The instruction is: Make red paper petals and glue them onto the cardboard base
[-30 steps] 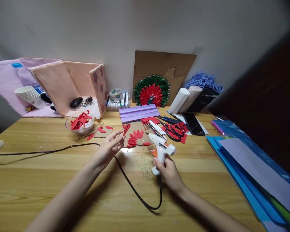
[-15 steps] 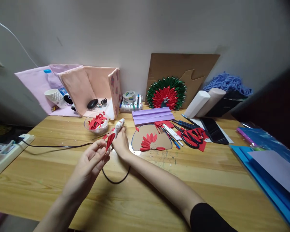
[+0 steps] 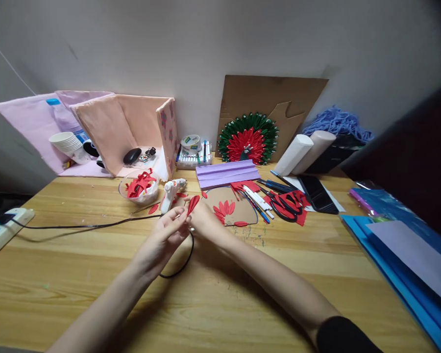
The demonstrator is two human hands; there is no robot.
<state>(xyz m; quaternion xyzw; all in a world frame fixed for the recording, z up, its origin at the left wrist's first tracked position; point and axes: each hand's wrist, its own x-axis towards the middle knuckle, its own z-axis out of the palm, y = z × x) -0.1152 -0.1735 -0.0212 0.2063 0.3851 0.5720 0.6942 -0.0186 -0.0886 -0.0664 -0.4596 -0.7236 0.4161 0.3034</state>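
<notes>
My left hand (image 3: 164,236) pinches a folded red paper petal (image 3: 193,203) by its lower end and holds it upright above the table. My right hand (image 3: 203,219) lies just right of it, close to the petal's base, with its fingers hidden behind the left fingertips. A white glue gun (image 3: 170,192) stands on the table behind the hands; neither hand touches it. Its black cord (image 3: 95,226) runs left to a power strip (image 3: 7,226). Right of the hands lies a half-round cardboard piece (image 3: 242,208) with red petals (image 3: 224,209) stuck on it.
A clear bowl of red scraps (image 3: 139,186) sits by the glue gun. Behind are a pink fabric box (image 3: 132,122), a marker set (image 3: 191,158), folded purple paper (image 3: 226,172), a finished green-and-red peacock fan (image 3: 248,139), scissors (image 3: 284,208), a phone (image 3: 318,193) and blue sheets (image 3: 397,255).
My right hand carried the glue gun left, stood it by the bowl and let go, then drew back beside the petal. My left hand kept hold of the red petal.
</notes>
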